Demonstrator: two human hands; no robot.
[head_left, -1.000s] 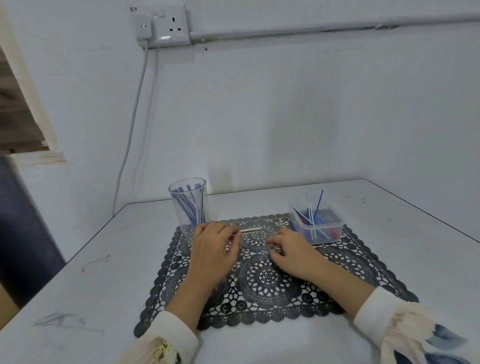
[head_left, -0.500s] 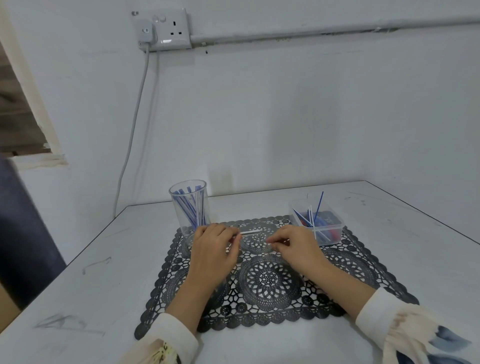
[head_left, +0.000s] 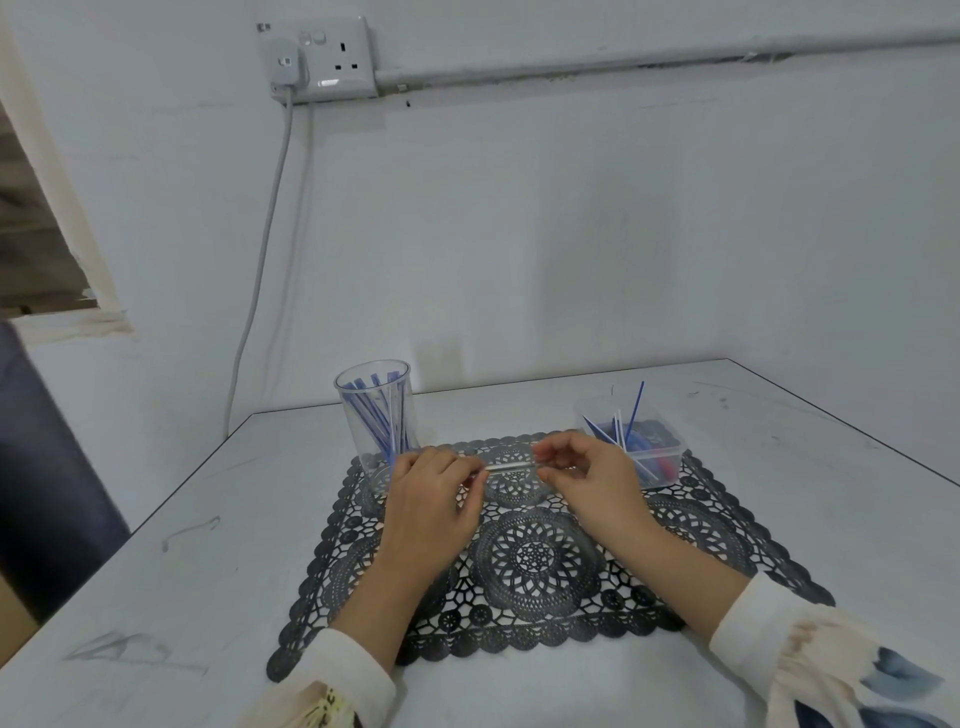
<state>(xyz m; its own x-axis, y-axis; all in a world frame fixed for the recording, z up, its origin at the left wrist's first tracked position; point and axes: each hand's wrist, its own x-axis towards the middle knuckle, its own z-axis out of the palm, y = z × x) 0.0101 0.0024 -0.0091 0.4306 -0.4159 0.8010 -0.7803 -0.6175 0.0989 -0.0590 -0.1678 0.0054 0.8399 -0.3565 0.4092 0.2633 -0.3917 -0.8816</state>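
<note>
Head view: white table (head_left: 779, 467) carrying a black lace mat (head_left: 535, 561); white wall behind, socket (head_left: 332, 57) high up. Thin white stick (head_left: 506, 466) lies level over the mat's far half. Left hand (head_left: 431, 509) pinches one end, right hand (head_left: 592, 483) pinches the other.

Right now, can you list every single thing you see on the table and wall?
white stick: one, white, between both grips, over mat
cup: one, clear, mat's far left corner
sticks in cup: many, blue and white, standing
box: one, clear, mat's far right corner
sticks in box: several, blue and white, leaning
mat: one, black lace, on table
table: one, white
socket: one, white, on wall
cable: one, white, hanging down wall
left hand grip: one, pinches stick's left end
right hand grip: one, pinches stick's right end
</note>
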